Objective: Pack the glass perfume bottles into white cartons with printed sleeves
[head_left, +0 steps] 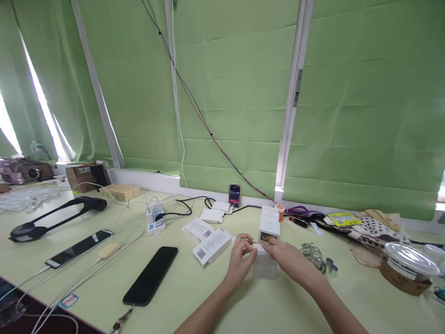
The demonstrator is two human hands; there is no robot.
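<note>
A small white box stands on the pale table between my two hands. My left hand grips its upper left edge with bent fingers, the thumb along the top. From the other side, my right hand pinches the box's top right edge. Right behind it is a row of similar white boxes, the front one showing a dark panel partly covered by my right hand. Flattened white cartons with barcodes lie to the left of my left hand. To the right of my right hand are clear round items.
A black phone, a tablet-like device and white cables lie left, near a power strip. A small phone leans at the back. At right are a lidded bowl, spotted cloth and an orange-and-white tub.
</note>
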